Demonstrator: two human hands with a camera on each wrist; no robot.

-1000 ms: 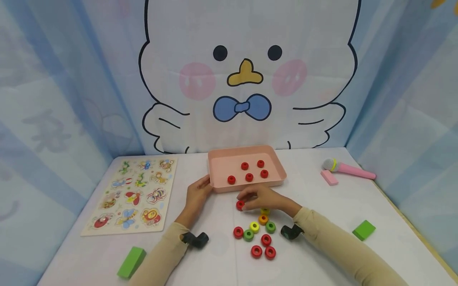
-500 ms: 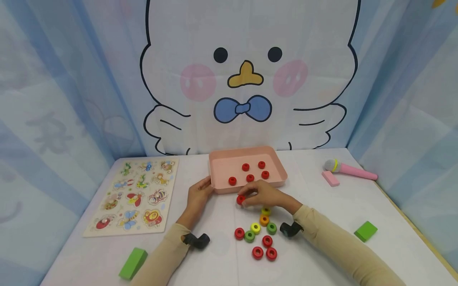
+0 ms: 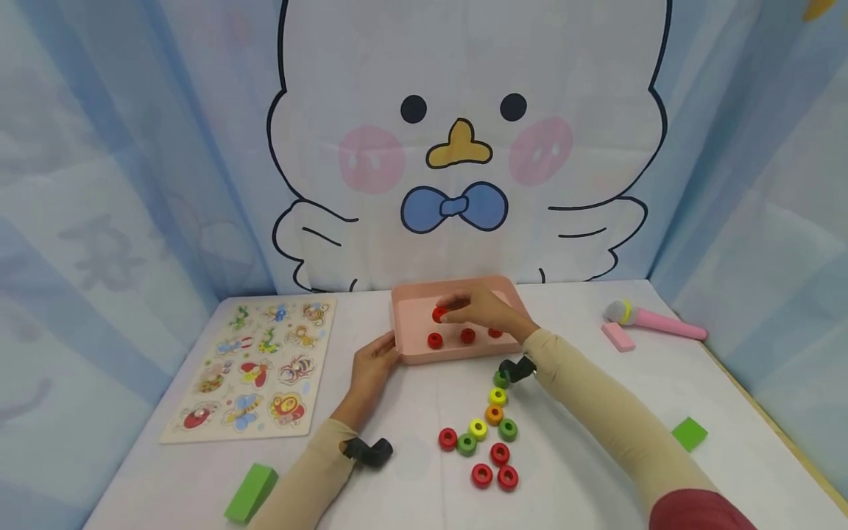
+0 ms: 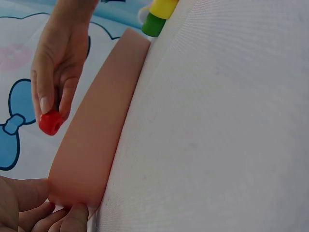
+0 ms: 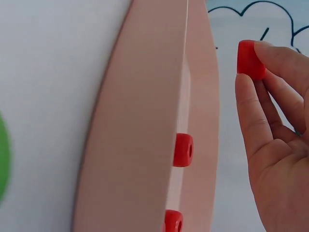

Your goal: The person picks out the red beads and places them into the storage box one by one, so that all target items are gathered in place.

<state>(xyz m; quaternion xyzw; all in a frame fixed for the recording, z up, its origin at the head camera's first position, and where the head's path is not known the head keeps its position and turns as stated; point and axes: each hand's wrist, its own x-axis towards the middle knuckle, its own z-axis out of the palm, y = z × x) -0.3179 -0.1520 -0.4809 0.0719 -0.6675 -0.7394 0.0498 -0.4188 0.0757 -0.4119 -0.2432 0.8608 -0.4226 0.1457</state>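
My right hand (image 3: 457, 312) pinches a red ring (image 3: 438, 315) in its fingertips and holds it above the pink tray (image 3: 414, 355). Three red rings (image 3: 467, 336) show in the tray; the hand may hide others. The right wrist view shows the pinched ring (image 5: 250, 59) above the tray wall (image 5: 140, 121), with a red ring (image 5: 183, 150) lying inside. My left hand (image 3: 376, 359) holds the tray's near left corner; its fingers (image 4: 34, 210) curl against the wall (image 4: 96, 130). Several loose red, green, yellow and orange rings (image 3: 492, 434) lie on the white table in front of the tray.
An insect puzzle board (image 3: 258, 364) lies at the left. A green block (image 3: 250, 492) sits near the front left and another (image 3: 689, 433) at the right. A pink toy microphone (image 3: 652, 320) and a pink block (image 3: 617, 336) lie at the back right. Curtains close in three sides.
My right hand has lifted the red ring off the table and carried it away from me, over the tray. My left hand has stayed at the tray's corner.
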